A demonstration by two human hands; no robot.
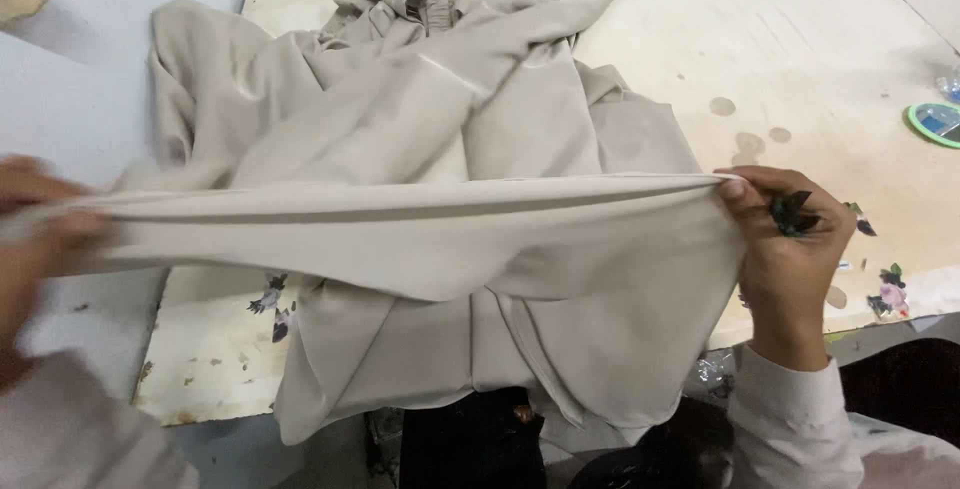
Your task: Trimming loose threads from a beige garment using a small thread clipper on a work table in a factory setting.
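A large beige cloth garment (450, 119) lies bunched on a worn wooden table (800, 49). Its near edge is stretched taut between my two hands, just above the table's front edge. My right hand (790, 244) pinches the right end of that edge; a dark flower-shaped ring sits on one finger. My left hand (35, 219), blurred at the left border, grips the left end. The rest of the cloth hangs down over the table's front edge.
A green round object (935, 121) lies at the table's right edge. Small flower stickers (890, 289) dot the table near the front. A pale blue wall (80, 79) stands to the left. Dark fabric (480, 439) lies below the table.
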